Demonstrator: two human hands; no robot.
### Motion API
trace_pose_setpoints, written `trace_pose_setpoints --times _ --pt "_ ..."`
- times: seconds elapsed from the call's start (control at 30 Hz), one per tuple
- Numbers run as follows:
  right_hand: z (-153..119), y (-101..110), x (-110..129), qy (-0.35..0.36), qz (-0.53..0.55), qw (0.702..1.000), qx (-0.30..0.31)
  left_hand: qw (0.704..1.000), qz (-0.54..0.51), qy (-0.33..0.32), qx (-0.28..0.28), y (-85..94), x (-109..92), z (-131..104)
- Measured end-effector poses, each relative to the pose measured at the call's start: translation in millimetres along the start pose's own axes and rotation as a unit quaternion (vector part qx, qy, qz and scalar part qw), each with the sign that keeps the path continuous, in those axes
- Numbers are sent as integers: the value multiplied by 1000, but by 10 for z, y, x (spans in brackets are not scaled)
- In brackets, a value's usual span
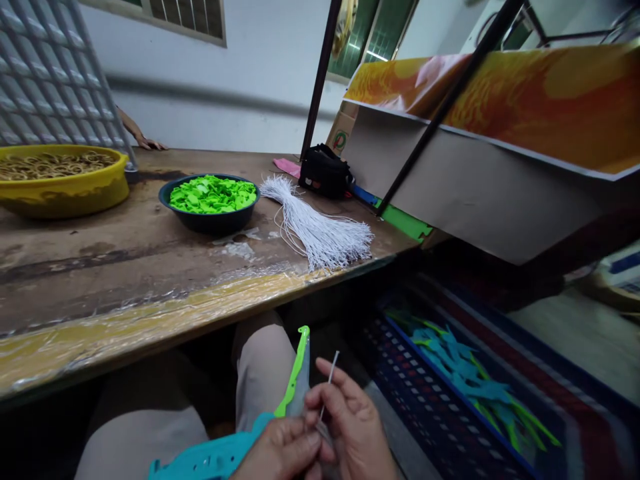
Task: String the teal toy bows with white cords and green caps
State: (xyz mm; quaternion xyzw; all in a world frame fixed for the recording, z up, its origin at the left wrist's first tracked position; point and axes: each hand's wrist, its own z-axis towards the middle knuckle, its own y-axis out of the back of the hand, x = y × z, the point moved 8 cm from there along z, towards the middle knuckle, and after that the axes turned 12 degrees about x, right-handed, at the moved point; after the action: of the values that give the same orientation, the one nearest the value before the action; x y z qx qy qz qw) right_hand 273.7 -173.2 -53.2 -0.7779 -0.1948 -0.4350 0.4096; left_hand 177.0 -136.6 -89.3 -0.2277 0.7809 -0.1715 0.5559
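Observation:
Low in the head view, over the lap, my left hand is closed on a teal strap piece. A bright green strip with a greyish, see-through part beside it stands up from that piece. My right hand pinches a thin white string between thumb and finger, its end pointing up. The fingertips of both hands meet near the string's lower part, where the details are hidden. On the table lies a bundle of white strings, left of it a dark bowl of green pieces.
The wooden table has a taped front edge. A yellow basin of brown rings stands at left, a black bag at the back. Another person's hand rests on the far edge. A blue crate at right holds teal and green pieces.

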Motion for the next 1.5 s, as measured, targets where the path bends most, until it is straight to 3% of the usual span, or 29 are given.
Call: trace_pose_setpoints --times 0.07,0.17,0.2,0.23,0.33,0.47,0.57,0.6,0.67,0.7,0.83,0.9,0.97,1.03,1.13,1.33,1.4,1.5 --pt "23 38 165 27 -24 999 -3 975 202 -57 -74 204 -263 11" --pt "108 95 416 44 -93 994 21 848 454 -116 -247 498 -710 31" --pt "141 103 490 46 -127 990 26 816 494 -109 -279 571 -796 80" --pt "172 99 567 54 -171 983 29 803 511 -102 -288 625 -851 154" --pt "225 -17 808 112 -329 937 33 837 474 -121 -246 660 -929 368" --pt "206 -221 967 175 -452 874 40 898 376 -138 -182 528 -901 433" --pt "189 -301 946 158 -467 867 67 972 137 -163 -103 370 -820 393" --pt "179 -325 934 150 -470 866 80 982 34 -174 -72 309 -802 376" --pt "147 -377 912 142 -486 855 112 976 -118 -181 -37 217 -791 335" --pt "124 -406 901 142 -500 844 131 972 -144 -179 -40 201 -799 310" --pt "1 -506 856 182 -588 764 195 968 -156 -184 -71 222 -848 234" --pt "-66 -533 868 219 -630 719 195 966 -156 -193 -66 225 -863 221" --pt "-122 -553 916 250 -646 699 177 964 -164 -199 -65 227 -861 209" --pt "-160 -577 980 266 -633 711 153 961 -167 -209 -74 230 -869 180" --pt "-170 -609 1007 253 -574 768 128 962 -158 -206 -90 208 -879 128" --pt "-14 -418 712 158 -271 945 91 976 -110 -181 -49 45 -958 97" --pt "15 -343 654 165 -193 965 72 980 -92 -174 -22 -11 -980 129" --pt "21 -344 629 164 -191 965 71 983 -88 -161 -1 -40 -963 195"
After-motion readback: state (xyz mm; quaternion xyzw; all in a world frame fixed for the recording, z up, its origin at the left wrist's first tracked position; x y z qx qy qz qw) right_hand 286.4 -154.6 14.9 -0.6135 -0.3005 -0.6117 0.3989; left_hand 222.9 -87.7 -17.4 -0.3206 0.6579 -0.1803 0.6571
